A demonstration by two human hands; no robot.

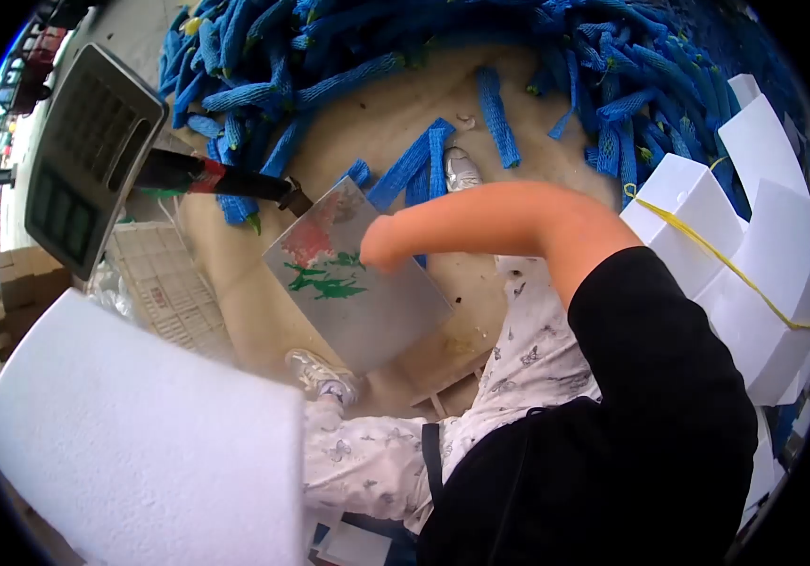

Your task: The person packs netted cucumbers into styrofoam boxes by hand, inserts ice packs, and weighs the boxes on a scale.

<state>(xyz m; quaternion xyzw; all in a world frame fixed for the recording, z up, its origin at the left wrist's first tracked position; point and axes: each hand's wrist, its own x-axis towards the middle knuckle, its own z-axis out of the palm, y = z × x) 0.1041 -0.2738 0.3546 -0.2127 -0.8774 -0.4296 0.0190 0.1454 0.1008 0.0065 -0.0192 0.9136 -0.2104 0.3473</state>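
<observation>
My right hand (383, 243) hangs over the metal plate (367, 316) of a scale, near its red and green marks. The hand is blurred and its fingers do not show apart, so I cannot tell whether it touches the plate or holds anything. No item stands on the plate. A dark post links the plate side to the tilted display (94, 151) at the upper left. Just behind the plate lie several blue net-wrapped pieces (410, 165). My left hand is not visible. A large white foam box (150, 434) fills the lower left.
Heaps of blue net-wrapped pieces (650, 66), some with green tips, line the far side. White foam pieces with a yellow strap (697, 236) stand at the right. A woven mat or sack (165, 283) and cardboard boxes (33, 278) are at the left. My shoes flank the plate.
</observation>
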